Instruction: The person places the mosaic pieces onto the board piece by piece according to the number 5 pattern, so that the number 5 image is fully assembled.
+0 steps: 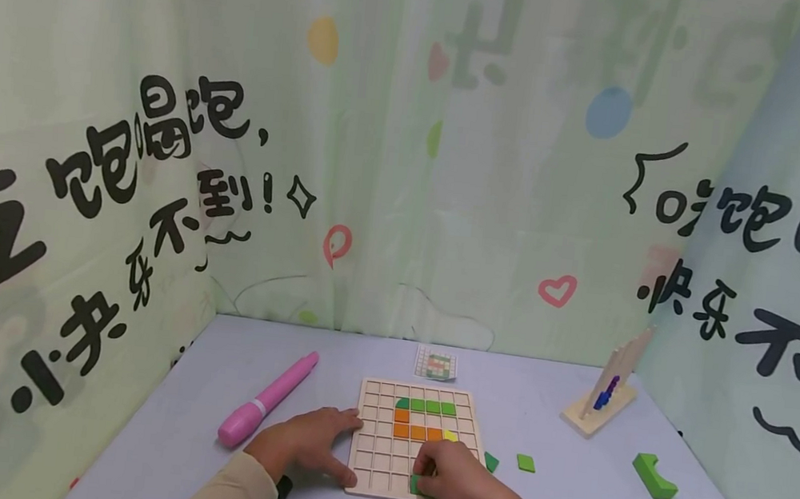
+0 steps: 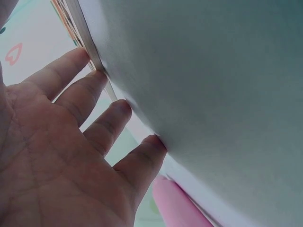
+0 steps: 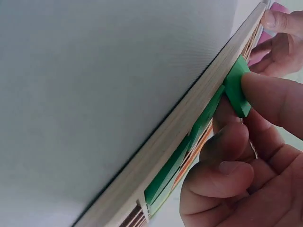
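Note:
A wooden grid board (image 1: 376, 440) lies flat, bearing rows of green tiles (image 1: 433, 407) and orange tiles (image 1: 418, 433) plus a yellow tile (image 1: 450, 436). My left hand (image 1: 312, 440) rests at its left edge, thumb by the near corner; the left wrist view shows the fingers (image 2: 111, 124) spread and fairly straight along the rim. Over the board's near row, my right hand (image 1: 454, 476) pinches a green tile (image 3: 237, 87) between thumb and fingers, tilted at the rim. Beside it, further green tiles (image 3: 168, 170) lie in that row, mostly hidden by the hand in the head view.
Right of the board lie loose green tiles (image 1: 526, 463) and a green arch-shaped block (image 1: 654, 476). A wooden stand (image 1: 598, 405) with blue pieces is farther right. A pink pen-like object (image 1: 268, 401) lies left, and a grid pattern card (image 1: 436, 364) behind the board.

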`<state>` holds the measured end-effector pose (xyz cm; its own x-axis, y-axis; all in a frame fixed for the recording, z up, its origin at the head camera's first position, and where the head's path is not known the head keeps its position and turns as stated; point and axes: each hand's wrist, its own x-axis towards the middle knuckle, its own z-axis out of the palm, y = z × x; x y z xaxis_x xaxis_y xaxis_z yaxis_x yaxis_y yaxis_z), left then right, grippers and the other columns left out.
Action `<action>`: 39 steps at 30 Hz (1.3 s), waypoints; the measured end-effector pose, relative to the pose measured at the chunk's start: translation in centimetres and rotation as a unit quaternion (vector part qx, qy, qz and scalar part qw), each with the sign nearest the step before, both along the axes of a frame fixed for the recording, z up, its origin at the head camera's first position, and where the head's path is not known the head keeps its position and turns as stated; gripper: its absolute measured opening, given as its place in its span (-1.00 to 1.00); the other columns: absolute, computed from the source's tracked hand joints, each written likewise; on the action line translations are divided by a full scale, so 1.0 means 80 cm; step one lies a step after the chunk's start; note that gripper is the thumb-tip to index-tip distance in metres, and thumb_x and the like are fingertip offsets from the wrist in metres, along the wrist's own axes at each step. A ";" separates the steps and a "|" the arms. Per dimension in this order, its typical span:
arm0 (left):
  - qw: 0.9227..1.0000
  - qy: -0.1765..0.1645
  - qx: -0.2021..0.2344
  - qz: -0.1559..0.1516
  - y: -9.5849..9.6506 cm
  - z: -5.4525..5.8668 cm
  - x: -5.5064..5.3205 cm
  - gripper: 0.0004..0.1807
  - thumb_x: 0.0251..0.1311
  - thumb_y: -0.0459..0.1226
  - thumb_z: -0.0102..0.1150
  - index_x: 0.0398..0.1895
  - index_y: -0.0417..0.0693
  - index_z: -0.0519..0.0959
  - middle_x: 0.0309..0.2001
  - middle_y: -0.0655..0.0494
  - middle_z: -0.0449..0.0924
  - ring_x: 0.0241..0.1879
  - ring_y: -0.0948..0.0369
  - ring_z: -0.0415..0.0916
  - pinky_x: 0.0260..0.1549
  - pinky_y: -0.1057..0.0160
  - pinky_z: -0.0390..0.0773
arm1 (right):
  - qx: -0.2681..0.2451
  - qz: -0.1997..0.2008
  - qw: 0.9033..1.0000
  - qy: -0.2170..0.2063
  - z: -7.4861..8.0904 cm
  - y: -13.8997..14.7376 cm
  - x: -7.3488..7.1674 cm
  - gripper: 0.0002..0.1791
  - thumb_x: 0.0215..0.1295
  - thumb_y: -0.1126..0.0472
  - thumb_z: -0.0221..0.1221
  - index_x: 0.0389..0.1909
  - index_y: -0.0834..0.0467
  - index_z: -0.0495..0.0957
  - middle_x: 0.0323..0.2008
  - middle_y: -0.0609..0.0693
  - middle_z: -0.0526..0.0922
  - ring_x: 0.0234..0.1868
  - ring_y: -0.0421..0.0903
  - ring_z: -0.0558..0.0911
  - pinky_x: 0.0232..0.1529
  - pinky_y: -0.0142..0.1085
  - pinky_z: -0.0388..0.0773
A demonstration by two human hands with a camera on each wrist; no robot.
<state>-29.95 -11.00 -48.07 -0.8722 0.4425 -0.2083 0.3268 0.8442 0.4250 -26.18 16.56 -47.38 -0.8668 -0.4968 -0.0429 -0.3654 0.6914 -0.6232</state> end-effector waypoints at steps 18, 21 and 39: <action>1.000 0.014 -0.007 -0.016 0.000 0.003 0.003 -0.01 -0.04 0.17 0.58 0.49 0.10 0.42 0.57 0.15 0.31 0.54 -0.05 0.23 0.49 -0.10 0.30 | 0.021 -0.030 0.999 0.021 0.003 0.007 0.001 -0.92 0.23 0.27 0.38 -0.29 0.08 0.68 -0.40 -0.18 0.59 -0.37 -0.19 0.48 -0.37 -0.35 0.43; 1.000 0.014 -0.006 -0.013 0.000 0.003 0.003 -0.01 -0.05 0.16 0.59 0.49 0.11 0.42 0.57 0.15 0.31 0.54 -0.06 0.23 0.49 -0.10 0.29 | 0.022 -0.044 0.999 0.015 0.007 0.018 -0.002 -0.94 0.28 0.24 0.36 -0.27 0.06 0.68 -0.38 -0.16 0.59 -0.33 -0.16 0.49 -0.33 -0.34 0.45; 1.000 -0.002 0.004 0.002 0.001 0.004 0.003 0.00 -0.06 0.15 0.60 0.50 0.14 0.41 0.58 0.17 0.29 0.55 -0.03 0.21 0.50 -0.12 0.28 | 0.079 -0.220 0.972 0.013 -0.004 0.095 -0.032 -0.78 0.19 0.30 0.37 -0.13 0.20 0.68 -0.29 -0.03 0.61 -0.24 -0.09 0.52 -0.25 -0.19 0.59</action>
<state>-29.70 -10.91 -47.77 -0.8730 0.4411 -0.2081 0.3221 0.8418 0.4332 -28.76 24.14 -47.73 -0.9957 -0.0673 -0.0643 -0.0272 0.8712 -0.4902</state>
